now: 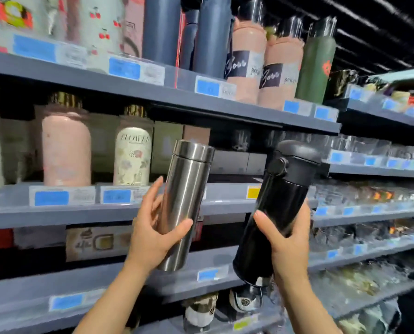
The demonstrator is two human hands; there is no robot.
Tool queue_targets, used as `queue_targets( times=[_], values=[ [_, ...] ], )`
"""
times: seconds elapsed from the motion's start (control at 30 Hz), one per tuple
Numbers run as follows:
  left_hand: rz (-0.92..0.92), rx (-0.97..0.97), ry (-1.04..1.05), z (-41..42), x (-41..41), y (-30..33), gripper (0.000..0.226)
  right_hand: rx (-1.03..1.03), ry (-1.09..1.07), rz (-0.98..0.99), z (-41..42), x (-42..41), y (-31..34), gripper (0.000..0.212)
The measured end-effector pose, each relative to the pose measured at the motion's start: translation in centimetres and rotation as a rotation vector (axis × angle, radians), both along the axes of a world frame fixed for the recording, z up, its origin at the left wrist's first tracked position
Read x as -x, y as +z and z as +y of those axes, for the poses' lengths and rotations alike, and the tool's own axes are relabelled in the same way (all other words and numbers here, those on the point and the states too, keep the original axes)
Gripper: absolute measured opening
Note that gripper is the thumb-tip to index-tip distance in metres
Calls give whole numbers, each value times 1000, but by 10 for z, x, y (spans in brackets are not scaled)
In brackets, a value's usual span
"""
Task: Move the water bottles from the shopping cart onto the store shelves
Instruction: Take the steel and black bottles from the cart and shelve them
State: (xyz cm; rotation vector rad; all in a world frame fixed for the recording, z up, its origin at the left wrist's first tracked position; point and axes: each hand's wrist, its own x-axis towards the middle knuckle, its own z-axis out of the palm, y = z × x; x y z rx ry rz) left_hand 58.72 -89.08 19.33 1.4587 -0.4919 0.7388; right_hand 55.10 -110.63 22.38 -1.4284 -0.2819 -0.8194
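While we're standing at the grey shelves (153, 97), our left hand (150, 239) is gripping a brushed steel flask (184, 189), fingers and thumb curled round its lower half. Our right hand (290, 244) is wrapping round a glossy black bottle (280, 196) with a matte flip lid. We're holding both tilted, in front of the middle shelf.

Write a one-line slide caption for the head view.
Left hand holds a steel bottle, right hand a black bottle, before the grey store shelves.
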Motion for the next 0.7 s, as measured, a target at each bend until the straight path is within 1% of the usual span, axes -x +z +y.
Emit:
queue_targets(
  times=[0.1,0.2,0.23,0.27,0.33,0.37,0.53,0.63,0.7],
  values=[
    [14,19,79,4,-35,5,81,-27,106,-23,-13,-39,7,51],
    [2,77,87,12,-53,6,96,-86,215,-42,-17,-69,13,46],
    [-2,98,88,13,-56,7,96,-97,243,-46,-17,-78,16,45],
    [-5,115,105,11,-58,9,91,-102,274,-59,-16,-85,18,46],
    [-16,137,140,9,-61,8,73,-110,330,-82,-14,-101,23,52],
    [-24,142,154,8,-61,7,68,-120,357,-92,-12,-107,26,54],
    [-22,212,212,2,-63,8,70,-135,457,-179,-2,-129,51,67],
    [-28,228,232,-2,-64,9,67,-143,478,-216,4,-140,61,86],
    [-27,220,245,-3,-64,9,70,-139,485,-228,11,-145,63,100]
  ],
)
